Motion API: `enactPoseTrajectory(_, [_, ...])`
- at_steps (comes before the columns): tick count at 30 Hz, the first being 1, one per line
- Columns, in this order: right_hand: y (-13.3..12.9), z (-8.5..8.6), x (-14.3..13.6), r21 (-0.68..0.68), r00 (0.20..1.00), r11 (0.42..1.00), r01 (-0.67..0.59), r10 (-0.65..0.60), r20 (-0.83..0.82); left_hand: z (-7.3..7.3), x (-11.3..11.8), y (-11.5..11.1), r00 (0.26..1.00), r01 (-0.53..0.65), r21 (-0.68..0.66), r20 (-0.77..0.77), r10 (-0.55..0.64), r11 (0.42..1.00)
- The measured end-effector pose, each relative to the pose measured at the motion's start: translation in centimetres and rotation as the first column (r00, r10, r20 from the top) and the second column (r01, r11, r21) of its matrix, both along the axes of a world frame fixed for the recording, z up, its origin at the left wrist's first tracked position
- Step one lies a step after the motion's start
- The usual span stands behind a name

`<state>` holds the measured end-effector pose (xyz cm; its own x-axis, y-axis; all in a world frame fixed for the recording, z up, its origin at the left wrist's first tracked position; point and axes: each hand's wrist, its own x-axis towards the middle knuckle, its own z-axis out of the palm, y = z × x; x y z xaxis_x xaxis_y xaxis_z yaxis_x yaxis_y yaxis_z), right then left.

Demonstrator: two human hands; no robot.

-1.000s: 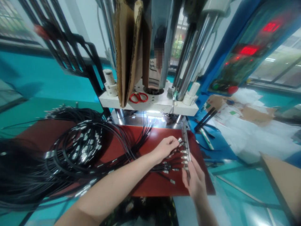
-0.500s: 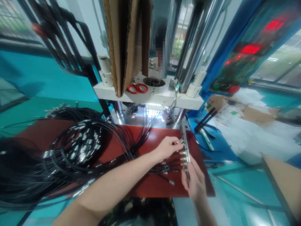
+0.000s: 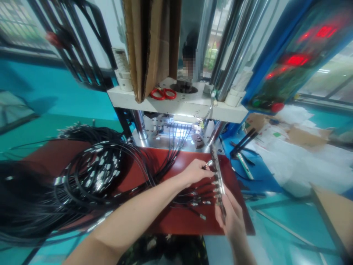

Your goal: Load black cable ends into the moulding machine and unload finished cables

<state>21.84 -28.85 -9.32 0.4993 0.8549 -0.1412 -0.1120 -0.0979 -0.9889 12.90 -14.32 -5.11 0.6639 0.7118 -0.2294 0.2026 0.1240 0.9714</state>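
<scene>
Pinching one connector (image 3: 210, 163), left hand (image 3: 197, 170) at metal rail (image 3: 217, 169); right hand (image 3: 231, 210) clasps rail's near end, close to right edge of red board (image 3: 187, 225). Bare room along near edge. One rail; other connectors (image 3: 215, 190) too blurred to count. Black cables (image 3: 100, 167) block left side; one scissors pair (image 3: 163, 94) atop press plate (image 3: 176, 107) behind far edge.

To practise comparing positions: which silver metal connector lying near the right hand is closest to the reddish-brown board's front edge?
The silver metal connector left of the right hand, set apart below the others.
</scene>
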Motion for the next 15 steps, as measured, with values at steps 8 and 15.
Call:
enactPoseTrajectory(8, [0.3, 0.1, -0.7, -0.081, 0.997, 0.996, 0.027, -0.022, 0.073, -1.0, -0.3, 0.1, 0.999, 0.012, 0.046, 0.046, -0.014, 0.999])
enactPoseTrajectory(15, [0.3, 0.4, -0.6, -0.032, 0.993, 0.996, 0.086, -0.083, 0.086, -1.0, -0.9, 0.2, 0.977, -0.149, 0.068, 0.163, 0.137, 0.986])
